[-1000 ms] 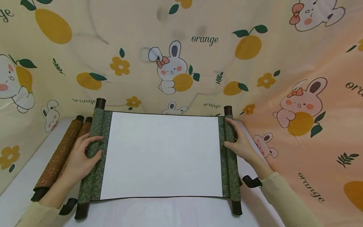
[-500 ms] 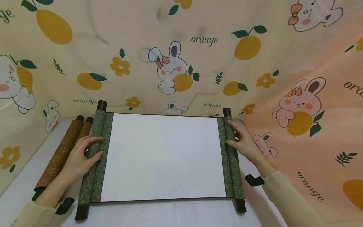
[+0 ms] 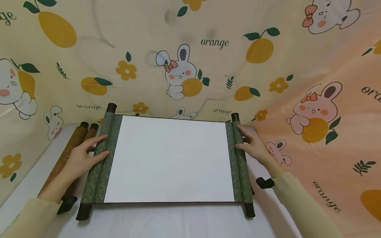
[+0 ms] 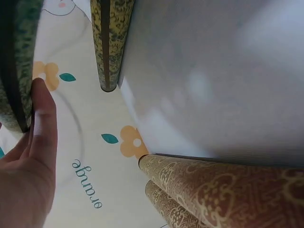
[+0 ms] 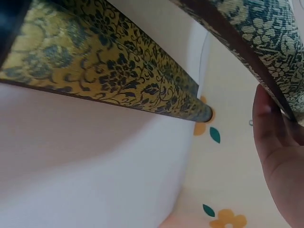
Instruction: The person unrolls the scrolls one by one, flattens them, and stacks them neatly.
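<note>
Left hand (image 3: pixel 81 160), right hand (image 3: pixel 256 147): gripping green scroll (image 3: pixel 171 162) ends | seemingly holding it spread above desk (image 3: pixel 148 223) | next: likely needing even tension

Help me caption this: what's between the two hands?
The head view shows a green scroll, its white sheet spread between left hand and right hand.

The word "orange" (image 3: pixel 214 42) runs in dark, flowing script across the printed backdrop (image 3: pixel 220 66), whole four times: large and high near the centre, smaller twice lower down, aslant at right. Cropped letters "ge" (image 3: pixel 7 16) sit at the left edge, "or" (image 3: pixel 369 90) at the right. A green "orange" (image 4: pixel 88 184) tilts steeply in the left wrist view.
</note>
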The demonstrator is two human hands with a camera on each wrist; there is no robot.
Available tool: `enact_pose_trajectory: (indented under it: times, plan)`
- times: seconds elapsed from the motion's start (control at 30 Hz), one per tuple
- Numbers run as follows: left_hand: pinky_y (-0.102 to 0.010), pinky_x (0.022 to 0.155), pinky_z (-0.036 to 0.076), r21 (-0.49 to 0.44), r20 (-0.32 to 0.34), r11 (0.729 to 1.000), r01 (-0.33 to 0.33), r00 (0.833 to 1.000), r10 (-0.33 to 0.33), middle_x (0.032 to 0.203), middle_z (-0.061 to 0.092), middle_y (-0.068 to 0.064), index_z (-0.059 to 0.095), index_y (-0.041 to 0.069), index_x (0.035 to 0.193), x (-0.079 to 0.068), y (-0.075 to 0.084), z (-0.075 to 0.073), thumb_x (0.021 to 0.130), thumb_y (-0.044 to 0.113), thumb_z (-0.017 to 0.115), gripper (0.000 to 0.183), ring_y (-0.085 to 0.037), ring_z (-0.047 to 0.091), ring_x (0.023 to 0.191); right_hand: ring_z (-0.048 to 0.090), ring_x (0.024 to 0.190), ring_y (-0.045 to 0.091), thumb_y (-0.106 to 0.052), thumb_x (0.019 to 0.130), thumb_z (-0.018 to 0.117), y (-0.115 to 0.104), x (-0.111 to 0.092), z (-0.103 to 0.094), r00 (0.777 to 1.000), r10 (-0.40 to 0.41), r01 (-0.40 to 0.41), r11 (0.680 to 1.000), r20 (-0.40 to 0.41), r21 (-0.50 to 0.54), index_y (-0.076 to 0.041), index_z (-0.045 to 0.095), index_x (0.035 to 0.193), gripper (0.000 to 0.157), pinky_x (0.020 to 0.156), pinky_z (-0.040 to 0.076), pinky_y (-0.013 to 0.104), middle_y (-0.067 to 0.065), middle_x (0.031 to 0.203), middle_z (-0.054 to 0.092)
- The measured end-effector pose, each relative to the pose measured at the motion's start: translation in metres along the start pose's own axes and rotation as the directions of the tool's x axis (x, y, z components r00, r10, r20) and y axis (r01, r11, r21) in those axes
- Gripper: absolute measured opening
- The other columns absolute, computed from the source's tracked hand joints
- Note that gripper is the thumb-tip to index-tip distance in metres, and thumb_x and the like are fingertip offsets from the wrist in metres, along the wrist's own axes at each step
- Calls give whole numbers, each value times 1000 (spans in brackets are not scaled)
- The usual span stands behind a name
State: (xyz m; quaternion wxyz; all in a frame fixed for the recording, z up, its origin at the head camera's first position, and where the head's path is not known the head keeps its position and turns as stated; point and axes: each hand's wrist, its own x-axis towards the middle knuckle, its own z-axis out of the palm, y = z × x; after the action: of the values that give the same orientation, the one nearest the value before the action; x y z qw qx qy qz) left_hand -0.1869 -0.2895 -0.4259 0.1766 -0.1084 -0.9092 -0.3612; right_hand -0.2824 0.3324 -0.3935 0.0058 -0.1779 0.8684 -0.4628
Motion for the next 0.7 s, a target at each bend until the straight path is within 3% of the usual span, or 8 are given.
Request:
enact_pose_trajectory:
  times: [0.07,0.17,0.3,0.53,0.7]
  plan:
    - [-56,76,55,11,23,999,40,999,-40,148,51,-33,55,9,151,4,-1,-1,93,21,80,64,-55,63,111,50,132,49,-1,96,70,4,5,0,1000,10,-9,1000,16,-12,-17,25,167,86,108,40,63,26,160,36]
    - [-55,72,55,22,63,995,95,993,-96,149,48,-34,52,10,153,11,-4,0,95,29,79,67,-54,64,106,50,134,49,-2,96,71,12,12,0,1000,9,-9,1000,25,-18,-17,25,167,85,109,40,62,24,162,36]
    - [-62,77,54,36,120,990,140,982,-143,152,45,-35,49,11,155,17,-9,3,96,36,77,70,-54,63,109,37,145,49,-3,98,69,20,23,1,999,-5,5,1000,54,-6,-14,24,167,83,116,31,65,20,168,27]
    - [-62,82,52,37,206,989,145,967,-149,153,42,-36,47,7,156,25,-26,11,98,35,74,70,-54,63,111,16,154,49,-5,102,65,23,40,9,987,92,-94,996,134,9,-13,16,168,83,120,20,65,16,173,12]
    - [-67,89,49,21,249,989,145,958,-145,155,39,-37,42,4,157,31,-35,19,101,31,70,69,-60,56,119,19,153,51,-1,100,65,30,51,15,986,113,-116,993,120,16,-10,17,167,83,119,22,66,19,172,13]
